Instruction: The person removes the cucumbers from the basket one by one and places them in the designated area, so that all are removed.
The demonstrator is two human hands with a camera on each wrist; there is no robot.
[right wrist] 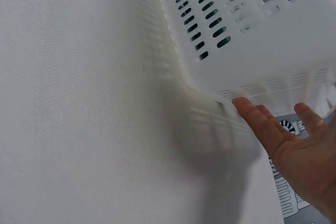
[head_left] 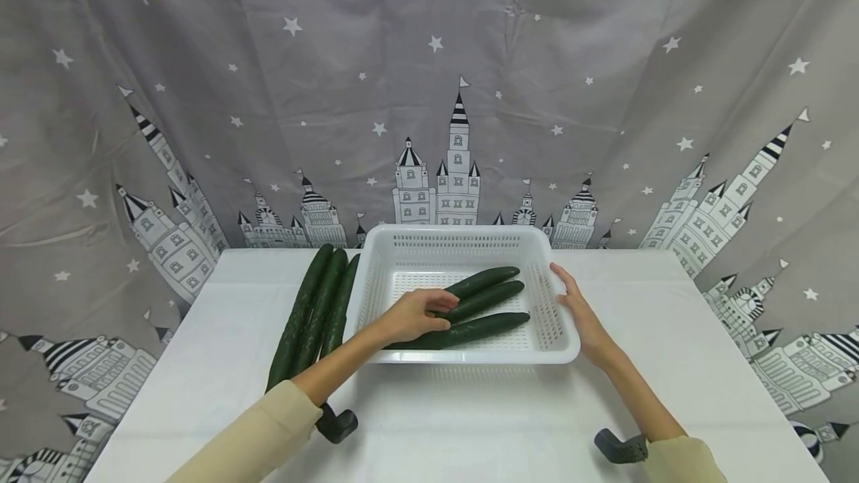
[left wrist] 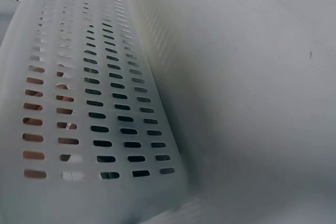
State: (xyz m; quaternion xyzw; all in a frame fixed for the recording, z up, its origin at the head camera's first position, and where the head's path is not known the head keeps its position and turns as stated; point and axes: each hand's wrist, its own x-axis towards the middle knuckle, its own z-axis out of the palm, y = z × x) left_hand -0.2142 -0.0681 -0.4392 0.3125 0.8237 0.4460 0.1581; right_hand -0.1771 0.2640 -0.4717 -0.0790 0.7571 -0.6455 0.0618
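Note:
A white plastic basket [head_left: 463, 356] with slotted walls holds several dark green cucumbers [head_left: 485, 328] lying slantwise on its floor. My left hand [head_left: 419, 315] reaches over the basket's front left, above the left ends of the cucumbers, thumb and fingers apart and loosely bent. It covers part of the cucumbers. In the left wrist view, only bits of that hand and dark green show through the slots of the basket wall [left wrist: 94, 192]. My right hand [head_left: 586, 323] is at the basket's right side, fingers extended along its outer wall; the right wrist view shows its fingertips [right wrist: 241, 104] right at the basket.
More cucumbers [head_left: 305, 311] lie side by side on the white tabletop [head_left: 470, 431], just left of the basket. A grey curtain [head_left: 322, 118] with castles and stars hangs behind the table. Dark wrist-worn devices [head_left: 620, 447] sit near both sleeves.

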